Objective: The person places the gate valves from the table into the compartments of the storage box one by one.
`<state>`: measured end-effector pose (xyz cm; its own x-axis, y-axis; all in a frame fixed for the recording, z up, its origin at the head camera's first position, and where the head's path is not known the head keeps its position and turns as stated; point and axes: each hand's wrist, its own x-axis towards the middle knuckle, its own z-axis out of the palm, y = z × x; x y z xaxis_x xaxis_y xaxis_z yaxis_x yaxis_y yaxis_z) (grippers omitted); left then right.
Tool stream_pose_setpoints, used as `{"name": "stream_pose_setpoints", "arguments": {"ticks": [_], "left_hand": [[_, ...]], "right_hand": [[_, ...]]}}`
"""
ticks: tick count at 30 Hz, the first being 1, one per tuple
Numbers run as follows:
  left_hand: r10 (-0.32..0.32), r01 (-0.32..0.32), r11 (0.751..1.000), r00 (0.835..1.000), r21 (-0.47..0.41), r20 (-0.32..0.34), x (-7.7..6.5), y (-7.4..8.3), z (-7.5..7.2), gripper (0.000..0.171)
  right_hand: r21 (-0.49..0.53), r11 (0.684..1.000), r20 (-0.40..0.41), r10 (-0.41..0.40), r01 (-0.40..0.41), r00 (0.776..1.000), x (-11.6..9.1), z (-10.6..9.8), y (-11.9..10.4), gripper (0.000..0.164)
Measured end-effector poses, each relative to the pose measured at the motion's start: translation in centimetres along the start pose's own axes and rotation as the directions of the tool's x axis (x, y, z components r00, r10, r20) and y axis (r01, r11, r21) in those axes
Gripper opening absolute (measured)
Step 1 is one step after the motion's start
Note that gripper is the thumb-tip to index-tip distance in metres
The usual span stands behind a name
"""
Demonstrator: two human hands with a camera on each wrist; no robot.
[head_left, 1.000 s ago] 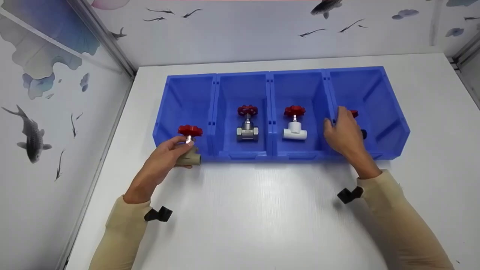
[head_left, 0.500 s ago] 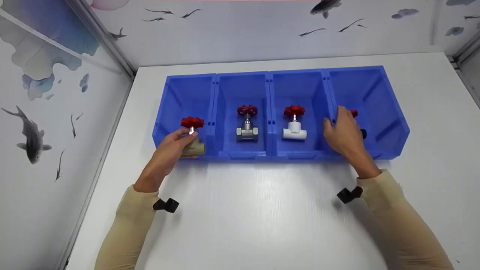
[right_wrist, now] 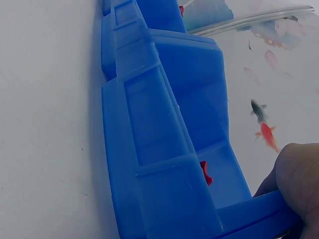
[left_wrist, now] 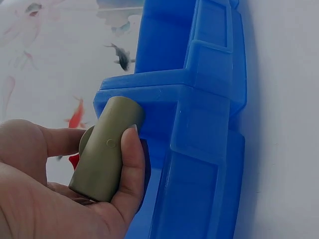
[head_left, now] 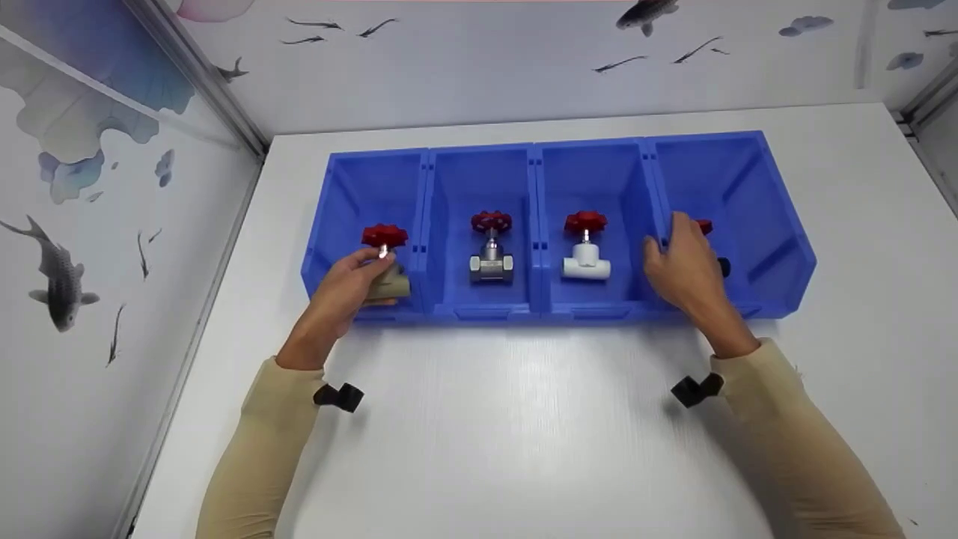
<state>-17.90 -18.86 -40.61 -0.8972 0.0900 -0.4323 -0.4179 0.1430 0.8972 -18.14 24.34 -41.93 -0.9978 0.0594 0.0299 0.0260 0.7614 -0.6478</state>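
Observation:
My left hand (head_left: 343,288) grips an olive-beige stop valve (head_left: 395,286) by its body, with its red handwheel (head_left: 385,235) upward. It holds the valve at the front of the leftmost blue bin; in the left wrist view fingers and thumb wrap the smooth pipe body (left_wrist: 107,149). My right hand (head_left: 685,262) pinches the divider wall of the rightmost bin (head_left: 778,224), thumb on one side and fingers on the other. Beyond this hand a red handwheel (head_left: 704,226) and a black pipe end (head_left: 724,266) show; the hand hides the rest of that valve.
A metal valve (head_left: 492,263) with a red handwheel stands in the second bin. The third bin holds a white plastic valve (head_left: 586,263), also red-topped. The joined bins rest on a white table (head_left: 509,419), with a printed wall panel (head_left: 479,67) behind.
My left hand has carried the olive-beige valve forward and slightly right, from the front edge into the opening of the leftmost bin. The right hand has stayed in place.

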Motion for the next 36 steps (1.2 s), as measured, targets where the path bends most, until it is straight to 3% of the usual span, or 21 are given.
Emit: {"name": "stream_pose_setpoints", "arguments": {"ticks": [14,36], "left_hand": [[0.017,-0.015,0.999,0.999,0.045,-0.033,1.0,-0.3,-0.8,0.048],[-0.027,0.031,0.998,0.997,0.057,-0.074,2.7,-0.6,-1.1,0.049]], "right_hand": [[0.006,1.0,0.007,0.005,-0.005,1.0,0.1,0.0,0.1,0.052],[-0.003,1.0,-0.011,-0.014,0.014,1.0,-0.1,0.0,0.1,0.053]]}}
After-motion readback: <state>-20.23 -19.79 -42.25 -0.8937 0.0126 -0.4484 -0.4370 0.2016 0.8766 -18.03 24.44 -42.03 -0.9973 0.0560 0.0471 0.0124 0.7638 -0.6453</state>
